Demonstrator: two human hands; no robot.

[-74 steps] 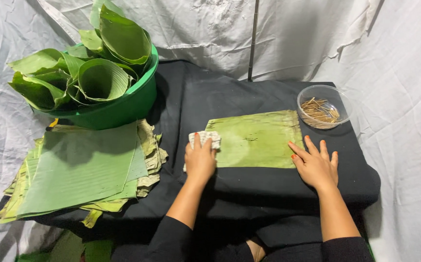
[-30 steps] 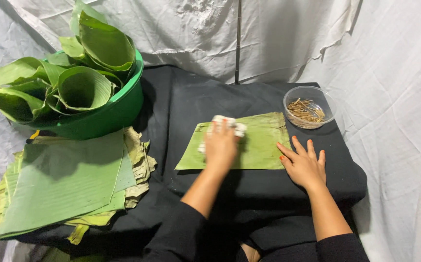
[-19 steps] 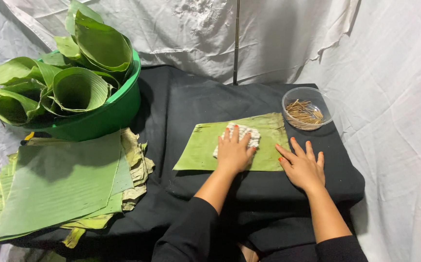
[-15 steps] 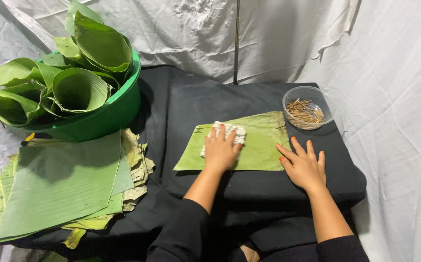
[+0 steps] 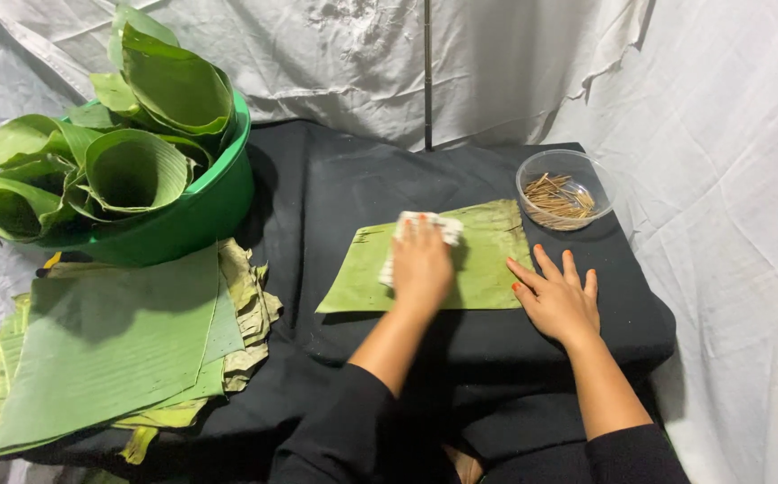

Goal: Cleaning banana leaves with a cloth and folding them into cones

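A rectangular green banana leaf piece (image 5: 483,264) lies flat on the black cloth-covered table (image 5: 344,188). My left hand (image 5: 422,264) presses a white cloth (image 5: 447,229) down on the middle of the leaf, fingers closed over it. My right hand (image 5: 557,298) rests flat with fingers spread at the leaf's right front corner, holding the edge down.
A clear bowl of thin wooden sticks (image 5: 563,191) stands at the back right. A green tub (image 5: 196,211) full of rolled leaves sits at the left, with a stack of flat cut leaves (image 5: 111,345) in front of it. White sheeting hangs behind and at the sides.
My left hand has slid the white cloth back and forth across the leaf, now nearer its middle-left. My right hand has stayed at the leaf's right edge.
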